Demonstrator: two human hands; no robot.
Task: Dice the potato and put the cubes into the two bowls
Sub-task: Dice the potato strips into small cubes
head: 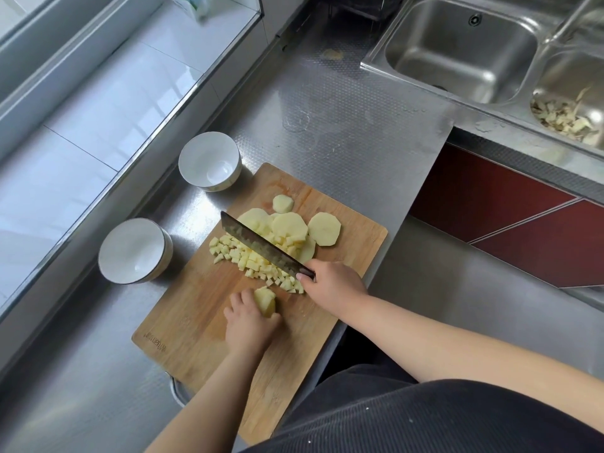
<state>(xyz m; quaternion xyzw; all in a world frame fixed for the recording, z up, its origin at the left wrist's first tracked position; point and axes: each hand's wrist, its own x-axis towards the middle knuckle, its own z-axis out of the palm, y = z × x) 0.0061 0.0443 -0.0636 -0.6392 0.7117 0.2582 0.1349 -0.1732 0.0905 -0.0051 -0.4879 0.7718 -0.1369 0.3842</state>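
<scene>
A wooden cutting board (pixel 202 322) lies on the steel counter. On it are round potato slices (pixel 323 228) and a heap of small potato cubes (pixel 255 261). My right hand (pixel 333 281) grips the handle of a cleaver (pixel 258 245), whose blade lies across the cubes and slices. My left hand (pixel 246 322) holds a stack of potato pieces (pixel 265 300) against the board, near the cubes. Two empty white bowls stand left of the board, one near (pixel 135 250) and one farther back (pixel 209 161).
A steel double sink (pixel 457 50) sits at the back right, with peelings (pixel 568 116) in its right basin. The counter (pixel 343 125) drops off at its right edge beside the board. A tiled wall runs along the left.
</scene>
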